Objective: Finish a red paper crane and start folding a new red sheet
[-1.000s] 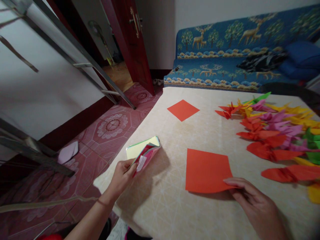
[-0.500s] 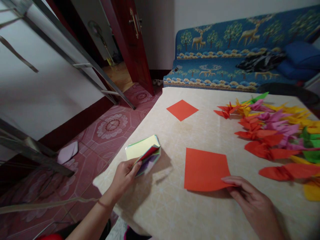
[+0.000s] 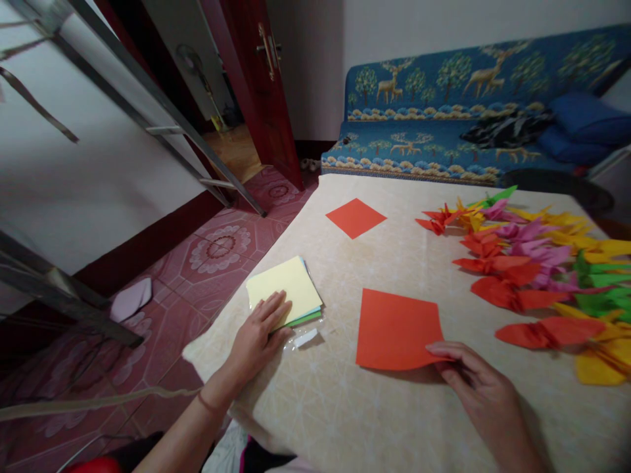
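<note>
The red sheet [image 3: 397, 328] lies flat on the table [image 3: 345, 407], right in front of the person. It is a plain square with no fold in it yet. The right hand [image 3: 476, 387] has its fingertips [image 3: 444, 348] on the near right corner of the sheet. That corner looks a little lifted, with a shadow under it. The thumb is hidden, so I cannot tell if the hand pinches the corner or only presses on it.

The left hand [image 3: 261, 328] lies open and flat on the near corner of a paper stack [image 3: 288, 286]. It holds nothing; it just rests there. The top of the stack is yellow, with green and blue edges peeking out below. A bit of clear wrapper [image 3: 304, 338] lies just beside the stack.

Further back on the table there is a second red square [image 3: 355, 217], well apart from both hands. On the right is a big heap of folded paper shapes [image 3: 532, 263] in red, pink, yellow and green.

It looks like one sheet is set out and ready, and folding has not begun. A first fold would need both hands on the red sheet, with corner put neatly on corner before the crease is pressed.
</note>
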The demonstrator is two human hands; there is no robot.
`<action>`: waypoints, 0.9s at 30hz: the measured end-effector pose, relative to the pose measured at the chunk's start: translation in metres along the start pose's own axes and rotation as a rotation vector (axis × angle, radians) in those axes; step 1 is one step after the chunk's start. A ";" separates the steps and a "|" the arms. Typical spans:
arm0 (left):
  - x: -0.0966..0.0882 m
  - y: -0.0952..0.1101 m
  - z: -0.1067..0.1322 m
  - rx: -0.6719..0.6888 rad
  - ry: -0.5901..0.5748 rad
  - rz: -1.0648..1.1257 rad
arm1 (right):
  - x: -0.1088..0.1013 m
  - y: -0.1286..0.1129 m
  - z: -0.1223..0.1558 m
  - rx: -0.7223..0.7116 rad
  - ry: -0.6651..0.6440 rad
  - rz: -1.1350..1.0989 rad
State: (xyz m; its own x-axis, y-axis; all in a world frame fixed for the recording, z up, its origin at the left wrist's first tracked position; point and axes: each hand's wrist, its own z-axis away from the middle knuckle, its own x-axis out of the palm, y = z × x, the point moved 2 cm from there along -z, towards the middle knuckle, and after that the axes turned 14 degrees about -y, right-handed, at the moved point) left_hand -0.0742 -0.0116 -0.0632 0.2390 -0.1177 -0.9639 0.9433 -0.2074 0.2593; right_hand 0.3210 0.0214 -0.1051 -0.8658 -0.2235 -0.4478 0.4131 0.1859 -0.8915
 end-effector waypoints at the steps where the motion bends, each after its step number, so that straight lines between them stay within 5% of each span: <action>1: -0.002 -0.001 0.000 -0.003 -0.003 0.017 | 0.000 -0.001 0.000 -0.003 -0.001 -0.003; 7: -0.010 0.013 0.011 0.005 0.062 0.184 | -0.001 -0.006 0.000 -0.021 0.009 0.003; 10: -0.005 0.047 0.016 0.085 0.127 0.305 | -0.001 -0.007 0.002 -0.037 0.004 -0.006; 15: 0.021 0.118 0.004 0.323 -0.027 0.431 | 0.001 -0.009 0.008 -0.073 -0.015 -0.041; 17: 0.026 0.134 -0.007 0.408 0.005 0.405 | 0.001 -0.012 0.013 -0.081 -0.032 -0.111; 22: 0.027 0.142 -0.027 0.565 -0.118 0.372 | -0.001 -0.019 0.030 -0.066 -0.037 -0.212; 27: 0.030 0.134 -0.026 0.633 -0.163 0.478 | -0.003 -0.019 0.048 -0.093 -0.055 -0.008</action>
State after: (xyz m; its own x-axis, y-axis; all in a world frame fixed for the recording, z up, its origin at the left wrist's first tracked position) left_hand 0.0657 -0.0178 -0.0589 0.5007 -0.4626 -0.7317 0.4265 -0.6037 0.6735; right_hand 0.3295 -0.0272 -0.0896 -0.8511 -0.2765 -0.4464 0.3765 0.2712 -0.8858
